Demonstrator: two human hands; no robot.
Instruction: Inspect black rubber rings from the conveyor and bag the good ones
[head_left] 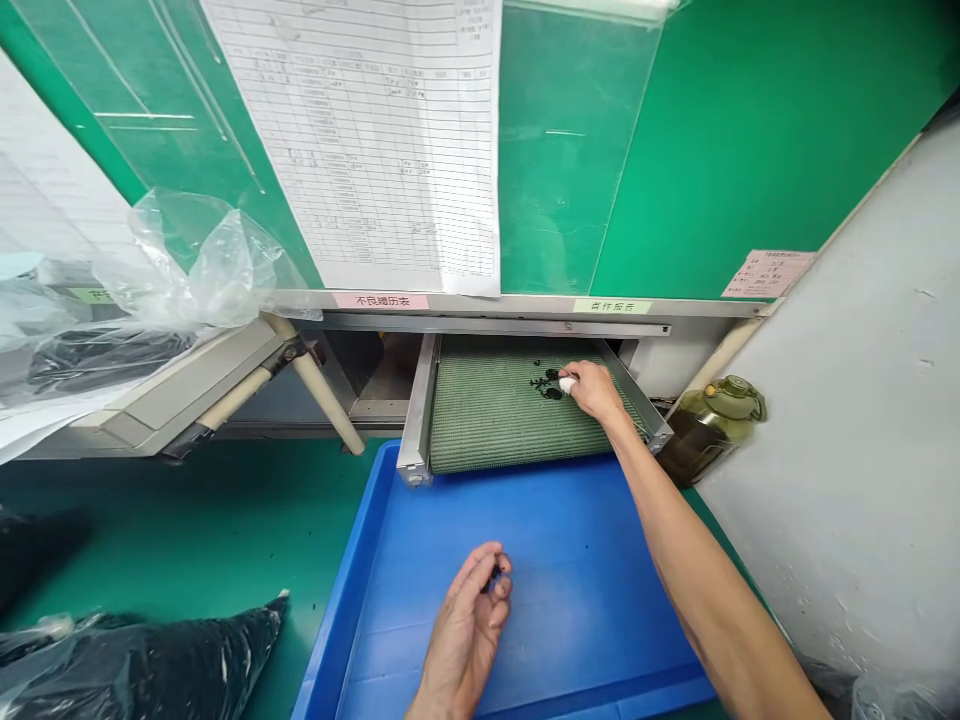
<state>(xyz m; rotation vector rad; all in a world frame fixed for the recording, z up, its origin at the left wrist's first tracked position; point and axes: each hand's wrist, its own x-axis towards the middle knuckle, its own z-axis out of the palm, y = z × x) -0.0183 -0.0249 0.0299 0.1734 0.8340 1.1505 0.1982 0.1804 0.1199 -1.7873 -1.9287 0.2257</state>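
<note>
My right hand (594, 388) reaches over the green mesh conveyor belt (495, 420), its fingers pinched together. Something small and white (568, 384) shows at its fingertips, perhaps a finger cover; what the pinch holds, if anything, is hidden. Right beside those fingertips lie black branched parts (541, 385) with round ends, flat on the belt. Above the blue tray (480, 520), my left hand (469, 620) is half curled, palm turned inward. Its fingers close around a small black piece (493, 574), mostly hidden by them.
Metal rails (420, 420) flank the belt. A green-tinted bottle (712, 425) stands at the right by the white wall. Black-filled plastic bags (150, 660) lie on the green floor at left. A side table (157, 400) carries clear bags and papers. A green board rises above.
</note>
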